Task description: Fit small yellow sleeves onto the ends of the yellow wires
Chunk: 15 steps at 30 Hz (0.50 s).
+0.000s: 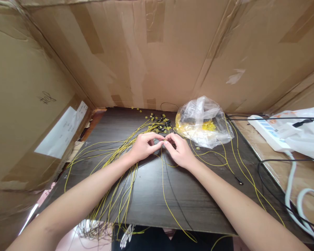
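My left hand (148, 144) and my right hand (178, 150) meet over the middle of the dark table, thumbs and forefingers pinched together. Between the fingertips is the end of a thin yellow wire (163, 181), which hangs down past the table's front edge. A small yellowish bit shows at the pinch, mostly hidden by the fingers. Left of my hands lies a bundle of yellow wires (125, 146). Their black ends (161, 128) are heaped just beyond my fingers, with small yellow pieces (151, 115) scattered among them.
A clear plastic bag (199, 136) holding small yellow pieces sits behind my right hand. One wire's black end (239, 180) lies to the right. A white power strip (268, 134) and cables stand beyond the table's right edge. Cardboard walls (136, 52) enclose the back and sides.
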### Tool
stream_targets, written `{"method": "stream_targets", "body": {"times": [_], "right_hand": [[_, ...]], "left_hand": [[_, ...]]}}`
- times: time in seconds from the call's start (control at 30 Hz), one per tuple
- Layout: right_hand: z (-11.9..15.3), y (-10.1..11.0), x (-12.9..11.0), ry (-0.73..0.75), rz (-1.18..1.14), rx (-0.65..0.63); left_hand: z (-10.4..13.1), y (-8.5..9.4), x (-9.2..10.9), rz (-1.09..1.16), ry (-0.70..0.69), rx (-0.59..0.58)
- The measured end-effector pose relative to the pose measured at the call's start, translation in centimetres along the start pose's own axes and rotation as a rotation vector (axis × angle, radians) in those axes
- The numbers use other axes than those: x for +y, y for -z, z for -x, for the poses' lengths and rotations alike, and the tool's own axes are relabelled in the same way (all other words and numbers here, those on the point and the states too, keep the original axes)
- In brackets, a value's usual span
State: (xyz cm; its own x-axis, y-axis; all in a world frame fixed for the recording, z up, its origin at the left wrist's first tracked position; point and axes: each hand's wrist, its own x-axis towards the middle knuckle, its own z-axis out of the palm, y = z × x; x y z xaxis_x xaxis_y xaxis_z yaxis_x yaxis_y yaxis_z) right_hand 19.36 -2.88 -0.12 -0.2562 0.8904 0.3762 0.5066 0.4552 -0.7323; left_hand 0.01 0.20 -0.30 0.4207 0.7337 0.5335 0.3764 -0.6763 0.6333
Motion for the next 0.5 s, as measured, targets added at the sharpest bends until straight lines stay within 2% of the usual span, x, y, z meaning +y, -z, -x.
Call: {"method": "stream_targets", "body": {"times": [0.27,0.5], "right_hand": [[-0.1,0.1,0.18,0.028,0.065,-0.049],[0.03,0.16,0.03,0.021,0.003,-0.003]], "left_hand": [[0.1,0.16,0.29,-0.052,-0.06,-0.017],[0.04,0.15,0.27,0.002,0.0,-0.013]]}}
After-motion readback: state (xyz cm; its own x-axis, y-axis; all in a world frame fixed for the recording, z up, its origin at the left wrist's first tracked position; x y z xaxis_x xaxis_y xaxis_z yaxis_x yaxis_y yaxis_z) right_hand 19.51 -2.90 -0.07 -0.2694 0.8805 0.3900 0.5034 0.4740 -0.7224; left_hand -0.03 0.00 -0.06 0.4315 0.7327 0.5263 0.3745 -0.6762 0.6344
